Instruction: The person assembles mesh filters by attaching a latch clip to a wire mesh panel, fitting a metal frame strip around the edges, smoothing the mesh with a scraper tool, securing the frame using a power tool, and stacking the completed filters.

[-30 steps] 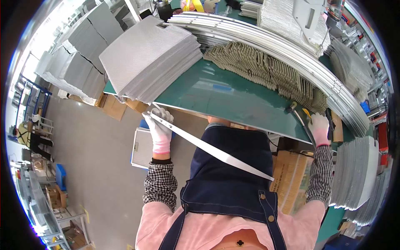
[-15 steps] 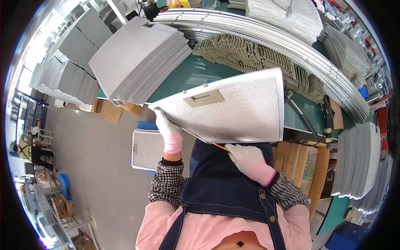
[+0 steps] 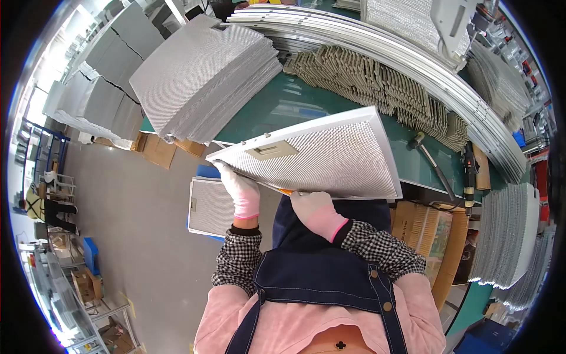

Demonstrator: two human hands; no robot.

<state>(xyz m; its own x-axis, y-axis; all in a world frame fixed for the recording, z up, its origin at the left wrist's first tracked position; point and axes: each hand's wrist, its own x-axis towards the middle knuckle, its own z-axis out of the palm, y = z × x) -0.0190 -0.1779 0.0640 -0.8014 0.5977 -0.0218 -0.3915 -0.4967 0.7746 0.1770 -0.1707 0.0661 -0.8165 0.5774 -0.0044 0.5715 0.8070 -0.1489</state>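
Note:
A metal mesh filter panel (image 3: 330, 159) with a white frame and a beige recessed handle (image 3: 272, 150) is tilted before me, its far side over the green table. My left hand (image 3: 239, 189), in a white glove with a pink cuff, grips the panel's left corner. My right hand (image 3: 315, 210), gloved alike, is closed at the panel's lower edge around a slim orange tool (image 3: 285, 192). Only a short orange part of it shows; its tip is hidden. Below the left hand, a similar filter panel (image 3: 209, 206) lies on something blue.
Stacked mesh sheets (image 3: 200, 71) stand at the left of the green table (image 3: 259, 115). Beige handle pieces (image 3: 359, 76) lie piled before long white frame strips (image 3: 377, 41). A hammer (image 3: 433, 162) and a black power screwdriver (image 3: 469, 177) lie at right, above an open carton (image 3: 451, 248).
My right hand has slid left along the panel's lower edge with the orange tool. The panel's top right corner has tipped left and down. A white object has appeared at the upper right.

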